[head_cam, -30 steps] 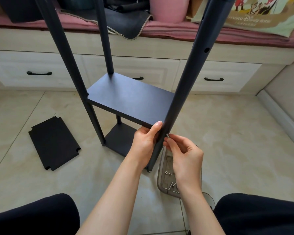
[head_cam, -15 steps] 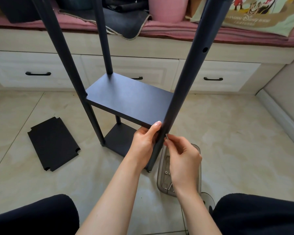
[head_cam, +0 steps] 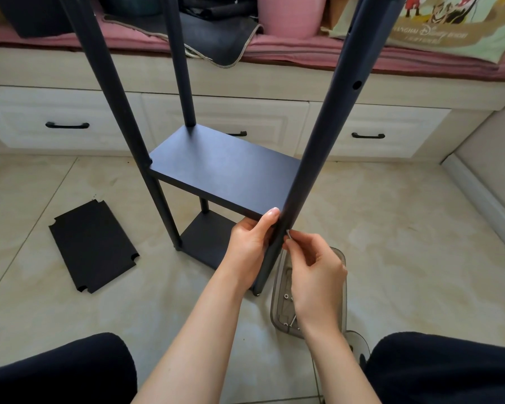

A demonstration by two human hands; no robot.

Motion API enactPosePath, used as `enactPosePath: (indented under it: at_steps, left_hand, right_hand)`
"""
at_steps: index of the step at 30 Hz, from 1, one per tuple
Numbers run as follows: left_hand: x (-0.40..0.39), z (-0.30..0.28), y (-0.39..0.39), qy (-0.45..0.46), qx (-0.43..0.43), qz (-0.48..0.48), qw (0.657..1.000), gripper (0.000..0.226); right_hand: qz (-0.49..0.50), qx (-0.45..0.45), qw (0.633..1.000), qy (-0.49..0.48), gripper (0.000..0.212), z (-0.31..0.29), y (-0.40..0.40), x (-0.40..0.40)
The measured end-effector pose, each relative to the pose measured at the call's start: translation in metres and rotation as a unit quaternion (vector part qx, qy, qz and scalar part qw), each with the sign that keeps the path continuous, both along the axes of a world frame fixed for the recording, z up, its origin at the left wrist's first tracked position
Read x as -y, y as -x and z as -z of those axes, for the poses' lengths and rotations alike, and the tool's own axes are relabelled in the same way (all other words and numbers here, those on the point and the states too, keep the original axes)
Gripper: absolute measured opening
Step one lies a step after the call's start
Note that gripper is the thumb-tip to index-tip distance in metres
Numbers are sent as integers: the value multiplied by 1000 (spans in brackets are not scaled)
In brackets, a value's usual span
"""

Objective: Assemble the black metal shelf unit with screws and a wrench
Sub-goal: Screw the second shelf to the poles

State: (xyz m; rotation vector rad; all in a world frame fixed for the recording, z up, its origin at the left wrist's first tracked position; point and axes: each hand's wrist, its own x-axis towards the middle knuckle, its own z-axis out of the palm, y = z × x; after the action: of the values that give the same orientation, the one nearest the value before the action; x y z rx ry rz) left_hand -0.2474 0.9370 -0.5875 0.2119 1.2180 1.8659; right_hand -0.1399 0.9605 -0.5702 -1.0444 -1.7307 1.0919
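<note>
The black shelf unit stands on the tiled floor with a middle shelf board (head_cam: 225, 167) and a lower board (head_cam: 206, 243) between round black posts. My left hand (head_cam: 250, 246) grips the near right post (head_cam: 312, 158) just under the middle board's corner, thumb up against the board edge. My right hand (head_cam: 315, 269) pinches a small silver screw (head_cam: 288, 234) against the post's right side, level with that corner. No wrench is visible.
A loose black shelf board (head_cam: 92, 247) lies flat on the floor to the left. A clear plastic tray (head_cam: 280, 310) with several screws sits under my right wrist. White drawers (head_cam: 67, 123) and a pink-cushioned bench line the back. My knees frame the bottom corners.
The hands hold nearly the same pose at the post. My right fingers have shifted slightly on the screw.
</note>
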Motion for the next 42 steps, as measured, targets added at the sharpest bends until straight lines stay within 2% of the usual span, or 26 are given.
enactPosePath:
  at_steps: [2,4,5,7,9,11,14,17,22,26,32,34,39,42]
  left_hand:
    - [0,1,0,2,-5,2,1000,50]
    - [-1,2,0,-3,-3,0,1000,51]
    - [-1,2,0,-6,2,-4,1000,49]
    - [-1,1,0,-9,10,-8,1000,44]
    - [-1,1,-1,-16,13,-8,1000,37]
    - [-1,1,0,-22,12,-6,1000,28]
    - [0,0,-1,-22,6,-1,1000,33]
    - [0,1,0,-11,-7,3,1000,44]
    - [1,5,1,4,-12,6,1000,34]
    - [-1,6,1,11,-13,0,1000,36]
    - [-1,8,2,6,-15,3,1000,36]
    - [-1,8,2,3,-17,3,1000,38]
    - [0,10,1,-9,-25,8,1000,39]
    - [-1,9,2,3,-30,8,1000,35]
  right_hand:
    - [1,30,997,-78,14,3,-2,-1]
    - [-8,38,994,-101,15,5,-4,-5]
    - [-13,26,997,-76,15,5,-5,-6]
    - [-17,-38,998,41,16,4,-2,-6]
    - [-4,-112,981,159,17,2,2,-3]
    - [10,-130,974,185,16,1,4,-2]
    - [11,-82,988,128,14,-1,5,-2]
    - [19,-78,988,129,15,-3,4,-1]
    - [41,-40,993,100,14,-5,3,-4]
    - [31,-10,998,48,25,-8,6,-3]
    - [21,9,1000,16,15,-6,4,-4]
    - [23,-5,999,45,18,-6,4,-4]
    - [12,-115,966,233,9,-8,1,-14]
    - [1,-120,959,257,5,-8,0,-15]
